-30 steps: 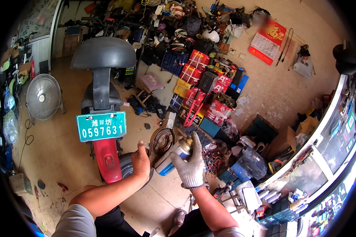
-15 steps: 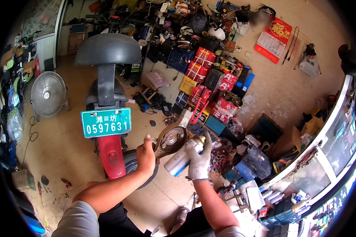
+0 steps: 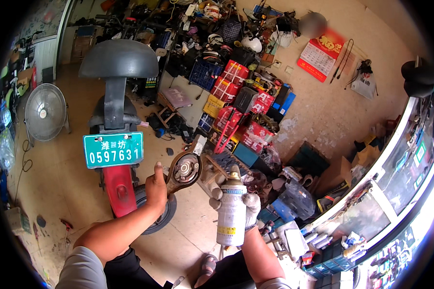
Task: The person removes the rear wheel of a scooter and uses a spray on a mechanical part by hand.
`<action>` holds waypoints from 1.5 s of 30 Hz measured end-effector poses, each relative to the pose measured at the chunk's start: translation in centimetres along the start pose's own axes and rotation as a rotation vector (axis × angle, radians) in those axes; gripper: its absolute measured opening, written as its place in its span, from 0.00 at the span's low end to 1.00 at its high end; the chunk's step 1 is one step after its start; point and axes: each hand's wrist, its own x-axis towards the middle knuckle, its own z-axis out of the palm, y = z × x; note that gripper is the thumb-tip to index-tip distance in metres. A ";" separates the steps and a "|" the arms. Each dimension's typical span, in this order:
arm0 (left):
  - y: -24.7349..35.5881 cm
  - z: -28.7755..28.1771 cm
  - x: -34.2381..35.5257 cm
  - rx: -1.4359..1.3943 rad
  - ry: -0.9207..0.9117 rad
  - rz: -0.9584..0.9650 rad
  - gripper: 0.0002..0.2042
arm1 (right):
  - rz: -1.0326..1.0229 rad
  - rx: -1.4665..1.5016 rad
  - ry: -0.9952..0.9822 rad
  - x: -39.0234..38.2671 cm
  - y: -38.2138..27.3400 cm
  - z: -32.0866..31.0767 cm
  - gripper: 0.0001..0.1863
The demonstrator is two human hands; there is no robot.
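Clasping the lower end of a brown, round-bodied metal part [image 3: 185,167], its long axis slanting up rightward, the bare left hand [image 3: 156,191] holds it upper-left of, and apart from, the upright white cylindrical spray can [image 3: 231,216] that the grey knit-gloved right hand [image 3: 251,208] grips.

A brownish, worn metal part [image 3: 184,168] with a round, open hub is slanting up toward its pale right end, while a white spray can [image 3: 231,214], yellow-banded near its base, is standing upright in the air beside it.
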 end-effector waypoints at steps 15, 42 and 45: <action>0.9 0.8 -2.3 0.304 -0.037 0.211 0.40 | -0.315 -2.079 0.104 0.7 6.0 -1.2 0.39; -0.3 0.7 -1.8 0.517 -0.067 0.203 0.45 | -0.120 -2.171 0.197 1.8 7.8 -3.2 0.36; -0.6 0.8 -1.7 0.519 -0.068 0.220 0.45 | -0.154 -2.174 0.190 1.7 7.7 -3.5 0.36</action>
